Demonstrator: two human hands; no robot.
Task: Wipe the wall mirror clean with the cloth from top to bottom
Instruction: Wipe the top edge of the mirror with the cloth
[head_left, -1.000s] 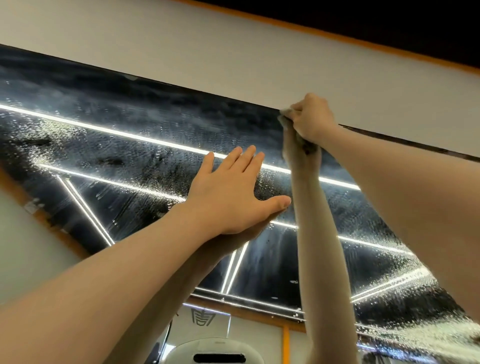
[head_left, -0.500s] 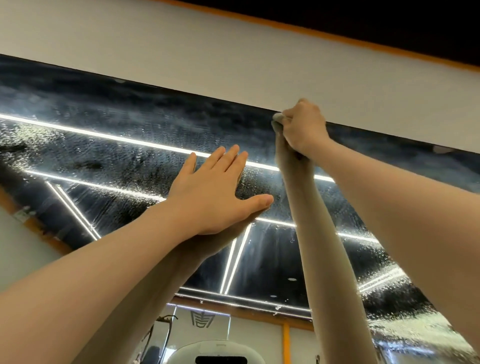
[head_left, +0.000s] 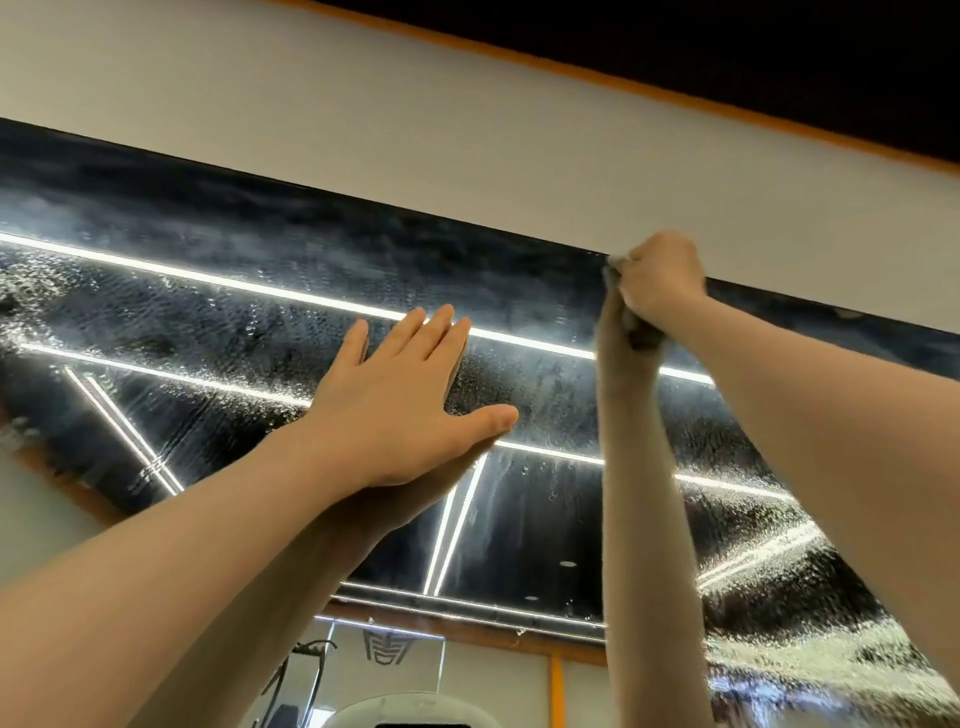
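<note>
The wall mirror (head_left: 218, 332) fills the middle of the view, wet with droplets and streaks, reflecting a dark ceiling with white light strips. My right hand (head_left: 657, 280) is a fist pressed against the mirror's top edge, shut on a pale cloth (head_left: 615, 262) of which only a small bit pokes out at the knuckles. My left hand (head_left: 400, 405) lies flat on the glass with fingers spread, lower and to the left of the right hand. Both arms are doubled by their reflections.
Above the mirror runs a white wall band (head_left: 467, 145) with an orange trim line (head_left: 649, 93) under a dark ceiling. The lower glass reflects a white rounded machine (head_left: 415, 712) and an orange post (head_left: 556, 691).
The right fist with the cloth has slid a little along the mirror's top edge. The left hand stays flat on the glass. The view has tilted slightly.
</note>
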